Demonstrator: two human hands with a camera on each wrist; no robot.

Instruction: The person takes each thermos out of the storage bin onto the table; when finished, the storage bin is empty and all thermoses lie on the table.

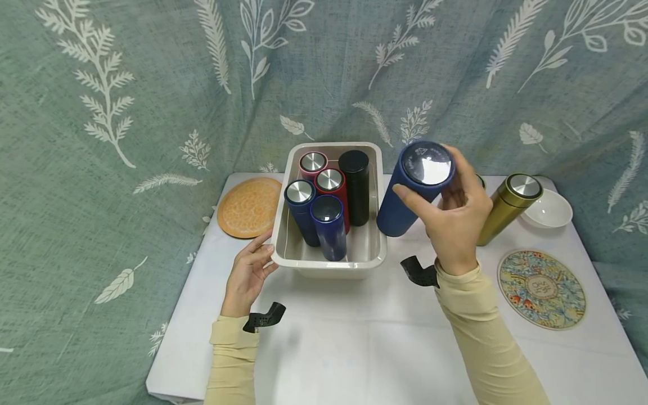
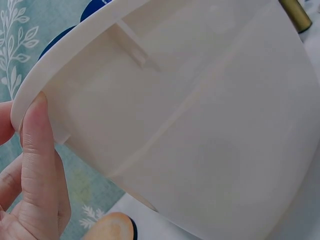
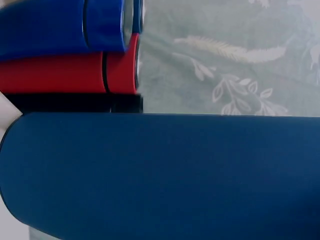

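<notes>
1. the left hand (image 1: 249,274) pinches the rim of the bin (image 1: 329,264) at its near left corner.
2. the right hand (image 1: 458,222) grips a large blue bottle (image 1: 400,208) between thumb and fingers, just right of the bin.
3. inside the bin: black bottle (image 1: 358,194), red bottle (image 1: 330,180), pink bottle (image 1: 313,162), two smaller blue bottles (image 1: 331,239).
4. right of the bin, farther off: gold bottle (image 1: 506,208), white bowl (image 1: 550,211).

You can count one pink bottle (image 1: 313,163), one red bottle (image 1: 341,199), one black bottle (image 1: 357,191), three blue bottles (image 1: 397,208) and one gold bottle (image 1: 504,209): seven in all. You also have one bin (image 1: 329,264), one bowl (image 1: 549,209), two mats (image 1: 541,273) and one mostly hidden item (image 1: 481,181).
</notes>
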